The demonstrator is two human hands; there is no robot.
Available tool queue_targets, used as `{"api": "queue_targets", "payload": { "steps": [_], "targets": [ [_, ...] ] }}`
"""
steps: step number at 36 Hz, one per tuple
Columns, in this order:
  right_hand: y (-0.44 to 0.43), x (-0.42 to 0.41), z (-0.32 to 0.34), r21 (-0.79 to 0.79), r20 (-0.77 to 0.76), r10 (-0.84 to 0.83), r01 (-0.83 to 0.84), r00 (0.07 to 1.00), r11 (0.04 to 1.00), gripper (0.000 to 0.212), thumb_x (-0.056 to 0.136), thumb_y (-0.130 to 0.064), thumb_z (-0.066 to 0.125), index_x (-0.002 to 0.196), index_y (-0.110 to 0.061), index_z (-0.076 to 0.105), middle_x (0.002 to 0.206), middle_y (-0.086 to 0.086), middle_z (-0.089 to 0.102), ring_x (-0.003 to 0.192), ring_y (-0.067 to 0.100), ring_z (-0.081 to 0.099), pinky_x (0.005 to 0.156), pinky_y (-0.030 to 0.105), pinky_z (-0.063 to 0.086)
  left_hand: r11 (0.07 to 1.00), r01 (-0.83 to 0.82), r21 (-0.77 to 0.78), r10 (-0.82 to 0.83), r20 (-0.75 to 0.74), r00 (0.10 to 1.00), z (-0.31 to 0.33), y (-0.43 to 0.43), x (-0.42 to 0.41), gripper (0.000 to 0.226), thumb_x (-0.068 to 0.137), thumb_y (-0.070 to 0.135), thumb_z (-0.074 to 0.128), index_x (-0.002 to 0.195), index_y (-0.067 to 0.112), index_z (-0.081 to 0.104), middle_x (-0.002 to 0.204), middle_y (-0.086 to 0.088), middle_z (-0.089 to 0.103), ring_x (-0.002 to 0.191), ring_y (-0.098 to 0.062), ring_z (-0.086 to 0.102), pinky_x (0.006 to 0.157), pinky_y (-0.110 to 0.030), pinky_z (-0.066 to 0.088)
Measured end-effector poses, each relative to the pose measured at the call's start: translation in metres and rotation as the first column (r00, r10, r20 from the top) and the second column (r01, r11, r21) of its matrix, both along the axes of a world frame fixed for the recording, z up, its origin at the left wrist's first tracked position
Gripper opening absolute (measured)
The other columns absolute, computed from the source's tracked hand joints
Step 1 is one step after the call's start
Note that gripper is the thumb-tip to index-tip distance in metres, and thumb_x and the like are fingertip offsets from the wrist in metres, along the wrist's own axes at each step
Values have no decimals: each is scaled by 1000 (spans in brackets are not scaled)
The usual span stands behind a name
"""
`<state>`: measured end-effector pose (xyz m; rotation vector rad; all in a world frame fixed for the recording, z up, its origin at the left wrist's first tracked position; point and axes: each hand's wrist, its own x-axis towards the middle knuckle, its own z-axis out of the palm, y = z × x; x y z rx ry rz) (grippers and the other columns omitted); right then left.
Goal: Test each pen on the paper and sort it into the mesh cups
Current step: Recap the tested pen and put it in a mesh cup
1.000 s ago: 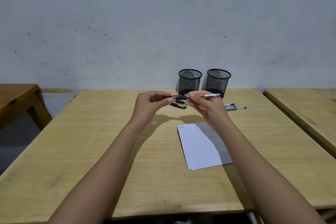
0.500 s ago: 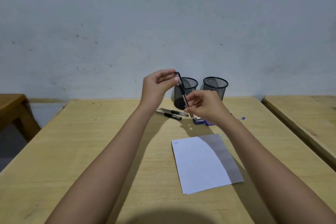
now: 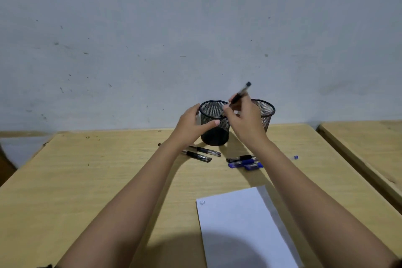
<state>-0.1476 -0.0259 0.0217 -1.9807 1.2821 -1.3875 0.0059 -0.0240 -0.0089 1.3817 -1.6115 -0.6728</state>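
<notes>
Two black mesh cups stand at the table's far edge. My left hand (image 3: 191,125) grips the left mesh cup (image 3: 214,135) from its left side, thumb across the front. My right hand (image 3: 244,121) holds a black pen (image 3: 239,94) tilted, tip down at the left cup's rim, cap end up to the right. The right mesh cup (image 3: 266,113) is partly hidden behind that hand. Two black pens (image 3: 202,153) lie in front of the left cup. A black pen and blue pens (image 3: 244,162) lie under my right forearm. White paper (image 3: 243,226) with a small scribble lies near me.
A small blue cap (image 3: 296,157) lies to the right on the wooden table (image 3: 87,180). Another wooden table (image 3: 369,143) stands close on the right, with a gap between. A grey wall is right behind the cups.
My hands moved forward from above the table to the cups. My left hand let go of the pen and took hold of the left cup; my right hand brought the pen over its rim.
</notes>
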Motion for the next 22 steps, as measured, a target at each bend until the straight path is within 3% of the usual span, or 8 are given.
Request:
{"api": "queue_targets", "payload": {
  "steps": [3, 6, 8, 13, 16, 19, 22],
  "targets": [
    [-6, 0, -3, -25, -148, 9, -13, 989, 1000, 15, 86, -19, 62, 96, -10, 56, 90, 5, 65, 87, 19, 63, 81, 35, 53, 999, 38, 8, -37, -84, 996, 2, -2, -3, 40, 78, 26, 75, 110, 23, 50, 104, 16, 60, 98, 8, 55, 85, -9, 45],
    [-11, -2, -4, -62, -257, 16, -33, 966, 998, 15, 85, -20, 62, 95, -9, 62, 92, 8, 67, 89, 22, 63, 82, 41, 52, 998, 60, 8, -58, -188, 980, -1, -8, -2, 45, 77, 9, 74, 111, 20, 47, 97, 20, 55, 86, 18, 52, 71, 1, 41],
    [-13, -1, -4, -49, -297, 27, -44, 955, 998, 14, 85, -20, 63, 93, -10, 64, 94, 8, 67, 91, 22, 63, 83, 41, 52, 998, 60, 11, -56, -223, 973, -5, -12, 0, 50, 76, 5, 75, 118, 13, 49, 101, 15, 57, 88, 15, 53, 75, 0, 43],
    [-14, 1, 4, 16, -357, 63, -61, 932, 998, 14, 83, -26, 67, 90, -15, 69, 96, 4, 67, 88, 13, 58, 73, 24, 43, 999, 43, 12, -38, -262, 964, -9, -15, 1, 56, 75, 10, 76, 125, 9, 50, 107, 8, 58, 94, 8, 56, 82, -3, 44],
    [-16, 2, 8, 97, -327, 102, -74, 939, 993, 14, 82, -27, 68, 84, -13, 70, 90, 4, 69, 85, 15, 61, 68, 23, 47, 999, 32, 14, -27, -269, 963, -8, -15, 1, 58, 75, 10, 76, 126, 8, 50, 110, 4, 58, 97, 2, 56, 84, -3, 44],
    [-24, 3, 13, 182, -340, 113, -52, 934, 982, 27, 78, -34, 70, 85, -8, 70, 84, 10, 69, 79, 20, 65, 70, 34, 55, 999, 31, 31, -21, -272, 962, -9, -15, 2, 62, 73, 10, 78, 127, 8, 48, 116, -1, 59, 108, -9, 57, 91, -10, 45],
    [-29, 5, 24, 263, -393, 115, -8, 912, 965, 36, 76, -38, 72, 92, -7, 68, 87, 9, 67, 75, 19, 63, 60, 32, 50, 998, 38, 47, -24, -275, 961, -8, -16, 2, 65, 72, 8, 78, 129, 8, 47, 118, -3, 58, 113, -11, 56, 96, -16, 43]
  ]
}}
